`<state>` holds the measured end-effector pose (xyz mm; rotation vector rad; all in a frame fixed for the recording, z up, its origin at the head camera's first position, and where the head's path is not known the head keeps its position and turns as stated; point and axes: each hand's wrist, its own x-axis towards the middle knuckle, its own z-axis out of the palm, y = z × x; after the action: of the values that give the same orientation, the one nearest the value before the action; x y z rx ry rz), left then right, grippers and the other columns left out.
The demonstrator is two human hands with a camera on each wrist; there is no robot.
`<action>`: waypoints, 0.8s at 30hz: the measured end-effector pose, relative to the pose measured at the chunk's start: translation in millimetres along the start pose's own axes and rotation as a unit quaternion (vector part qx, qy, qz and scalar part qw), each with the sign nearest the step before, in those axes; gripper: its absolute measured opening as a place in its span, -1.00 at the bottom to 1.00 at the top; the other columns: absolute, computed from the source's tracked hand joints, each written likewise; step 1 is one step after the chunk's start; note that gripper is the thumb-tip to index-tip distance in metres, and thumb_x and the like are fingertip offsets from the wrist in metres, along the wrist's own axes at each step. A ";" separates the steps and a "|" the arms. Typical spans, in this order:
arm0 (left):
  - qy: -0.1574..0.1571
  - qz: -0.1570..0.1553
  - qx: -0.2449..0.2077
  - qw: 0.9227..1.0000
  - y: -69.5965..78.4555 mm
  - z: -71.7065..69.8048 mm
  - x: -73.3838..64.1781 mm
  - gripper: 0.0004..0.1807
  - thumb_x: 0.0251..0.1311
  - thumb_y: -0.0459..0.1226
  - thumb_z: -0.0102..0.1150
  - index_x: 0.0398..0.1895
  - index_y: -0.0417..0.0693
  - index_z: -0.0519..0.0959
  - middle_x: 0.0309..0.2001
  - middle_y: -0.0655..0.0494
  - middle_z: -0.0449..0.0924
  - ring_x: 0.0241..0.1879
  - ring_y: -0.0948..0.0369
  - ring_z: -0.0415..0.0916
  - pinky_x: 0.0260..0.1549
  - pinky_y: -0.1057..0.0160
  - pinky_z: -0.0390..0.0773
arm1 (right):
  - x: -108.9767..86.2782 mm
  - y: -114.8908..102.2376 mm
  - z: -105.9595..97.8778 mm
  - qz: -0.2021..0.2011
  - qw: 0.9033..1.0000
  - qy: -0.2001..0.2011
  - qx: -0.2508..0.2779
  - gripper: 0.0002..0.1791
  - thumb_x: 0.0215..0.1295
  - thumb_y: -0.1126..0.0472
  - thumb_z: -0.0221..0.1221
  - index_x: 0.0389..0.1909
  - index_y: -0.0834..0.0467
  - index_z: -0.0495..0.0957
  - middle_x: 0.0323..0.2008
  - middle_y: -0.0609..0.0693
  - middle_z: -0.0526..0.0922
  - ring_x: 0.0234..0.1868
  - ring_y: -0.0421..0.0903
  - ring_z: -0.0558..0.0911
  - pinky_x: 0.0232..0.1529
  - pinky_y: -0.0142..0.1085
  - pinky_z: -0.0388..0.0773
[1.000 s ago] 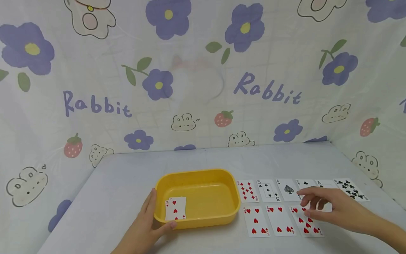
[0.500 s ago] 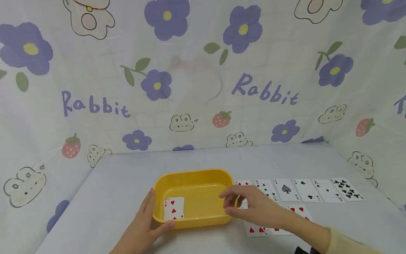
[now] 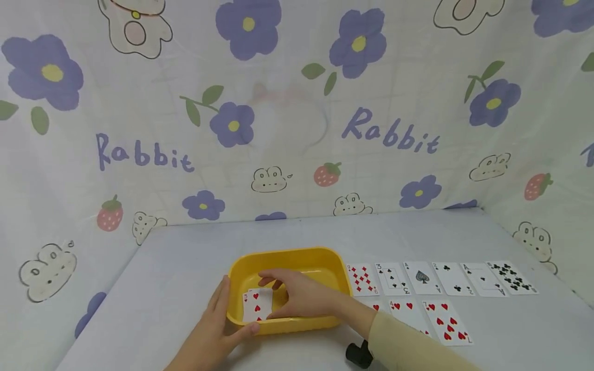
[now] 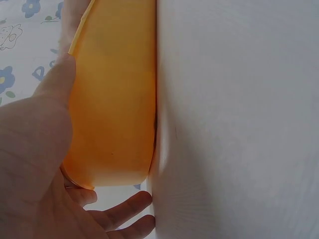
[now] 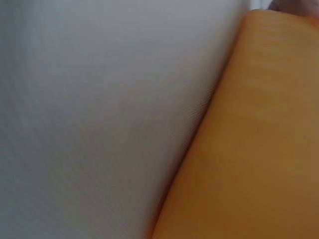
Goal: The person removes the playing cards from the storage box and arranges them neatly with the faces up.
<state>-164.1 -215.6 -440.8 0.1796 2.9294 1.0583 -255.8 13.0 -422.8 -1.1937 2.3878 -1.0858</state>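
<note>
A yellow plastic basin [image 3: 325, 322] stands on the white table. My left hand [image 3: 204, 330] grips its near left corner, thumb on the front rim and fingers along the left side. In the left wrist view, that thumb [image 4: 59, 79] lies against the rim of the basin [image 4: 112, 99]. Over the inside of the basin, my right hand [image 3: 306, 296] has loosely bent fingers, with a gap between them and the thumb. Just left of it lie overlapping playing cards [image 3: 256, 304], a three of hearts on top. The right wrist view shows only the basin's outer wall [image 5: 249, 139] and the table.
Right of the basin, playing cards lie face up in two rows. The back row runs from a nine of diamonds [image 3: 362, 280] to a club card [image 3: 512, 278]. In front lie the four [image 3: 408, 314] and seven of hearts [image 3: 447, 322]; my forearm partly covers this row.
My right hand has moved left from above the seven of hearts, across the basin's right rim, to beside the cards inside. My left hand stays on the basin's corner.
</note>
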 end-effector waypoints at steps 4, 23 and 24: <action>-0.003 0.002 0.006 1.000 1.0 1.7 0.4 0.36 -0.02 0.42 0.19 0.59 -0.03 -0.35 0.57 -0.02 -0.35 0.48 -0.07 -0.14 0.34 -0.17 0.07 | 9.4 9.2 3.8 0.007 0.999 -0.022 -0.037 -0.02 0.11 -0.09 0.44 0.46 0.17 0.20 0.24 -0.14 0.48 0.14 -0.18 0.47 0.22 -0.31 0.39; -0.015 -0.019 0.006 1.000 4.1 1.1 0.5 0.34 0.00 0.42 0.16 0.58 -0.02 -0.37 0.57 -0.09 -0.36 0.48 -0.12 -0.17 0.34 -0.19 0.02 | 17.9 8.6 9.3 0.040 0.995 -0.025 -0.092 -0.06 0.02 -0.02 0.51 0.39 0.13 0.28 0.10 -0.21 0.51 0.11 -0.18 0.41 0.27 -0.29 0.32; -0.014 -0.017 0.006 1.000 4.2 1.0 0.3 0.34 0.01 0.41 0.17 0.58 -0.01 -0.38 0.57 -0.09 -0.36 0.48 -0.12 -0.17 0.34 -0.19 0.02 | 18.0 8.6 9.3 0.038 0.994 -0.024 -0.095 -0.06 0.01 -0.01 0.51 0.39 0.14 0.29 0.09 -0.21 0.51 0.10 -0.19 0.41 0.27 -0.29 0.32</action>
<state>-164.0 -211.8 -438.9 0.1418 2.9033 1.0250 -267.2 -2.3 -433.7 -1.1619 2.5224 -0.8135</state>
